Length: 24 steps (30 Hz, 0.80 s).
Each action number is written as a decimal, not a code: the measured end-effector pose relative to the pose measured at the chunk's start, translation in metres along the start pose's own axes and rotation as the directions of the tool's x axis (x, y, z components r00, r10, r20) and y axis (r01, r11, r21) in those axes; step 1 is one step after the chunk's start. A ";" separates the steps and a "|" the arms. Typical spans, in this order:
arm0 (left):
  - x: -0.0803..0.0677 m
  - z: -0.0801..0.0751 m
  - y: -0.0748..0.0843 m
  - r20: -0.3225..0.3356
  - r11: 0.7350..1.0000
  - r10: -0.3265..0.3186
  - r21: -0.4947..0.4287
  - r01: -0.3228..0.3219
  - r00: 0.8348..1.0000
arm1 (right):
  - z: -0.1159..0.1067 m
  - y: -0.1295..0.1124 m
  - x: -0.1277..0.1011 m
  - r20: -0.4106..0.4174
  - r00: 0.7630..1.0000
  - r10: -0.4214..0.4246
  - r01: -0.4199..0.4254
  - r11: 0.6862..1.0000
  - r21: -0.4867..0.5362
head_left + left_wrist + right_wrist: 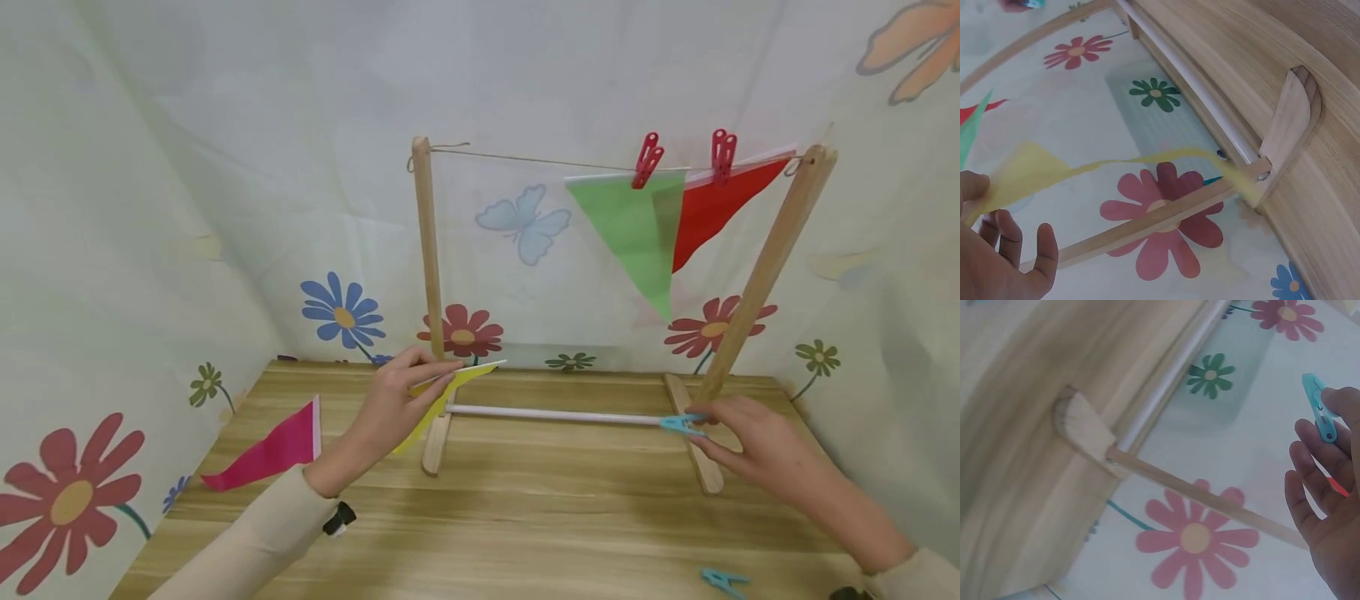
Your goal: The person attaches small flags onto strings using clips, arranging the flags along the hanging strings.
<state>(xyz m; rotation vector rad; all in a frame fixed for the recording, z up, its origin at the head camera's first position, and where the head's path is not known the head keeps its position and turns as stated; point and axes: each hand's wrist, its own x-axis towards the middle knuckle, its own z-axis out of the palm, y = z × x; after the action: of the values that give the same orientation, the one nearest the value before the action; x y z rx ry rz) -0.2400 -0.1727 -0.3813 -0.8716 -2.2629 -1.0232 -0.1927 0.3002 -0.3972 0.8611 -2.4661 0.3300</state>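
Note:
My left hand pinches a yellow pennant by its white-edged top, in front of the left post of a wooden stand. In the left wrist view the yellow pennant droops away from the fingertips. My right hand pinches a light blue clothespin between thumb and fingers, near the right post. The right wrist view shows that clothespin at the fingertips. From the string hang a green pennant and a red pennant, clipped with red clothespins.
A magenta pennant lies on the wooden table at the left. Another blue clothespin lies near the front right. A white rod joins the stand's feet. Behind hangs a flower-printed curtain.

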 end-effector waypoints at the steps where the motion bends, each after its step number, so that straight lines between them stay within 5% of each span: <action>1: 0.001 0.001 0.000 0.001 1.000 0.001 -0.001 -0.001 1.000 | -0.002 0.000 0.002 -0.003 1.000 -0.003 0.003 1.000 -0.003; 11: 0.009 0.005 0.003 0.014 1.000 0.001 0.026 -0.002 1.000 | -0.015 0.000 0.023 -0.077 0.993 -0.092 0.090 0.996 -0.020; 24: 0.017 0.009 0.007 0.034 0.999 0.035 0.011 -0.035 0.999 | -0.027 -0.013 0.044 -0.009 0.998 -0.069 0.069 0.997 0.016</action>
<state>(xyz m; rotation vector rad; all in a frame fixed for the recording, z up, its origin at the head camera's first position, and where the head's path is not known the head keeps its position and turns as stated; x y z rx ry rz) -0.2481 -0.1568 -0.3722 -0.9270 -2.2707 -0.9859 -0.2040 0.2775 -0.3500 0.9474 -2.4225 0.3290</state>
